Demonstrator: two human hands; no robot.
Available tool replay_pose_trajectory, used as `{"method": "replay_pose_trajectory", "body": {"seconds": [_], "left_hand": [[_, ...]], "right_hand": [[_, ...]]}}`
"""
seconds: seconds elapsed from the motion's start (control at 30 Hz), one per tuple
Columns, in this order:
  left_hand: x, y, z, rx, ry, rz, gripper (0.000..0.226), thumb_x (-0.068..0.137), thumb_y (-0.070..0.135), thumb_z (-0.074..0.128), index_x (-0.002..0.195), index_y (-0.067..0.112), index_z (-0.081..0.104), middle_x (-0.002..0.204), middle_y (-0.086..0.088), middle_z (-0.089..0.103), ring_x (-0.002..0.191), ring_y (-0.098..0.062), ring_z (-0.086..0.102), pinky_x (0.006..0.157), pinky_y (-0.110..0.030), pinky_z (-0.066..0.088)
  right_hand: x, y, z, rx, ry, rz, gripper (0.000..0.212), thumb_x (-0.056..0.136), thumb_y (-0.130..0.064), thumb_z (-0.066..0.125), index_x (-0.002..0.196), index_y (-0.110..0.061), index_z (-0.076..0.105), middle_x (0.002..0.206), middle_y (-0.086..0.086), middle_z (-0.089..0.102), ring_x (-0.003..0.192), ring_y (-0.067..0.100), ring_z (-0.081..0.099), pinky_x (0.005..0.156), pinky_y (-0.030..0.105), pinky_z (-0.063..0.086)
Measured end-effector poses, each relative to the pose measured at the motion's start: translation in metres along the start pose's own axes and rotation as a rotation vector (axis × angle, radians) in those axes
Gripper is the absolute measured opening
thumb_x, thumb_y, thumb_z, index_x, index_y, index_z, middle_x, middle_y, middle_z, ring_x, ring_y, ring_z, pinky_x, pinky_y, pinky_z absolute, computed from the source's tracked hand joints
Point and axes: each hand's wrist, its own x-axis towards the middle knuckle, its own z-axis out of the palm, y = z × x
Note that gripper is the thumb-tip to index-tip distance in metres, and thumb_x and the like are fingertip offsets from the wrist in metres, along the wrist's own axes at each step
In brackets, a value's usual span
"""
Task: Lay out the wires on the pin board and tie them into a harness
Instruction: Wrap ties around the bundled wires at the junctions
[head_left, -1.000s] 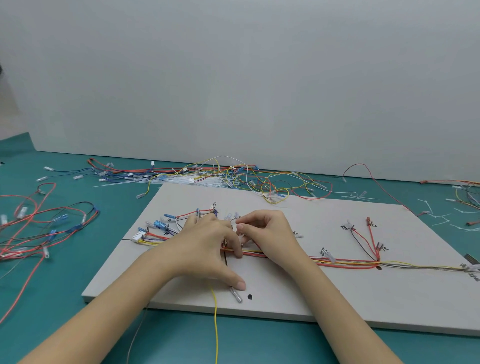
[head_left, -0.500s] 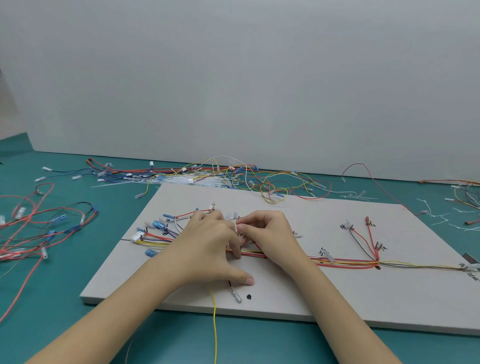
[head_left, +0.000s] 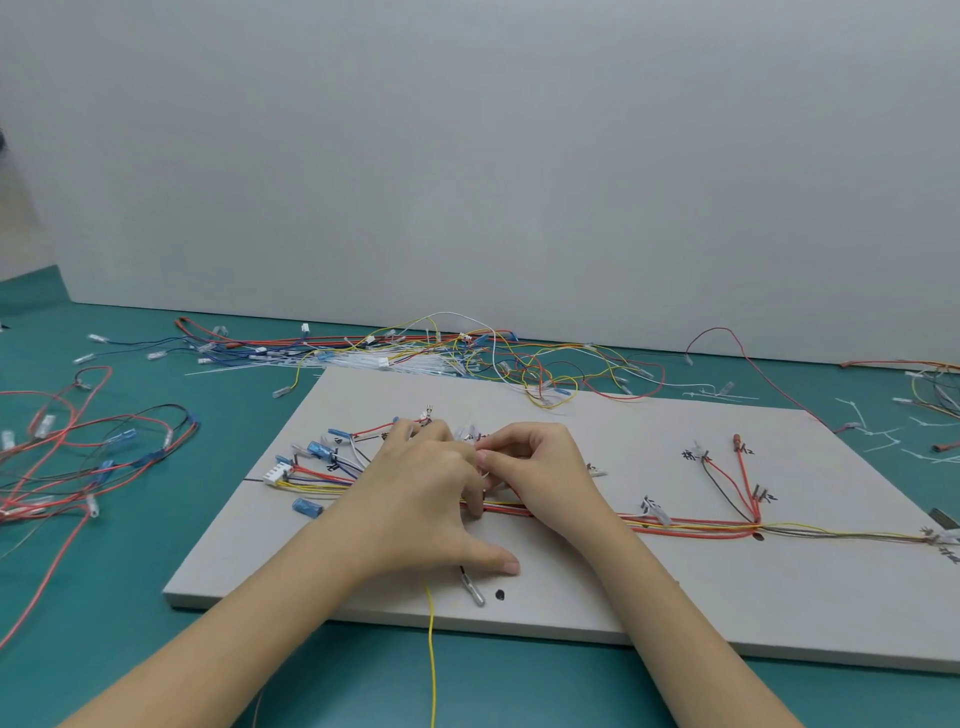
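A grey pin board (head_left: 597, 592) lies on the teal table. A bundle of red, yellow and dark wires (head_left: 691, 525) runs across it, fanning into blue and white connectors (head_left: 311, 462) at the left and branches at the right. My left hand (head_left: 421, 499) lies over the bundle at the board's middle, fingers curled on the wires, thumb stretched out on the board. My right hand (head_left: 535, 467) meets it fingertip to fingertip and pinches a thin clear cable tie (head_left: 480, 470) just above the bundle. A yellow wire (head_left: 431, 654) hangs off the front edge.
Loose wires are heaped behind the board (head_left: 467, 358), with a sheaf of white cable ties (head_left: 363, 361). More red and black wires (head_left: 78, 447) lie at the left, and cut tie ends (head_left: 878, 436) at the right. A grey wall stands close behind.
My left thumb has slid a little to the right along the board. Both hands stay together at the same spot on the bundle.
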Motion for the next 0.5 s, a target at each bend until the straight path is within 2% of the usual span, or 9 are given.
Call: {"method": "replay_pose_trajectory", "body": {"seconds": [0.17,0.37,0.5], "left_hand": [[0.0021,0.0027,0.0012,0.003,0.013,-0.017,0.073,0.054,0.093,0.042,0.076,0.031,0.072,0.077,0.023,0.044,0.086,-0.008,0.038,0.085,-0.033,0.029],[0.0029,0.0035,0.0028,-0.016,0.007,-0.052,0.067,0.057,0.086,0.041,0.076,0.03,0.072,0.086,0.021,0.056,0.088,-0.006,0.042,0.091,-0.032,0.029],[0.0029,0.0028,0.0039,-0.028,0.013,-0.052,0.056,0.063,0.079,0.048,0.074,0.029,0.07,0.086,0.02,0.058,0.089,-0.006,0.042,0.091,-0.031,0.03]], "right_hand": [[-0.0003,0.0008,0.0006,-0.028,0.0,-0.009,0.02,0.084,0.006,0.066,0.077,-0.012,0.071,0.072,0.019,0.07,0.057,0.023,0.065,0.064,0.037,0.059],[0.0005,0.0026,0.0002,-0.075,0.007,-0.023,0.022,0.083,0.004,0.067,0.075,-0.016,0.072,0.07,0.015,0.071,0.056,0.02,0.066,0.068,0.044,0.059],[0.0002,0.0025,-0.0002,-0.085,0.009,-0.021,0.022,0.083,0.005,0.066,0.075,-0.015,0.072,0.067,0.013,0.071,0.055,0.018,0.065,0.067,0.042,0.058]]}}
